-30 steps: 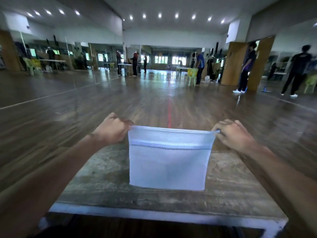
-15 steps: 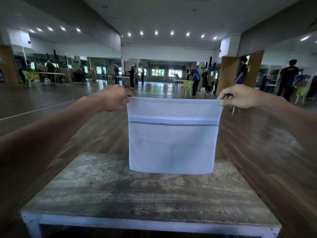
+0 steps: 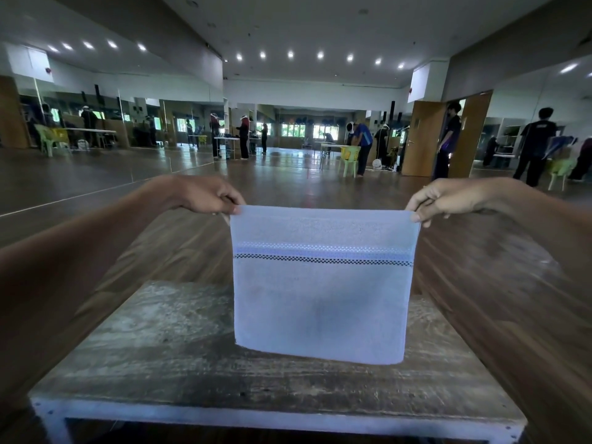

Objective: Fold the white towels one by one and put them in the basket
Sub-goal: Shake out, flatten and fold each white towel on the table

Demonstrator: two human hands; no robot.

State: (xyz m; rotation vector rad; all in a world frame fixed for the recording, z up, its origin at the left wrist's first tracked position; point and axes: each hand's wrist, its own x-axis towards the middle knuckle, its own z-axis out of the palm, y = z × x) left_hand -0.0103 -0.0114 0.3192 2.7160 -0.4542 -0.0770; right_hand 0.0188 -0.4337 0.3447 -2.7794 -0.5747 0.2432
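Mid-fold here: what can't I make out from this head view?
Head view only.
1. Layers of the white towel with a black checked stripe: only its front face shows.
2. Worn wooden table behind it: hidden by the cloth.
3. Left hand and right hand fingers behind the top corners: towel covers them.
4. Basket: none shows by the table.

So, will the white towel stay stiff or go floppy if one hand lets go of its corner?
Probably floppy: the white towel hangs straight only because the left hand and right hand pinch its top corners. Likely light, since fingertip pinches carry it. Released, that side would probably droop.
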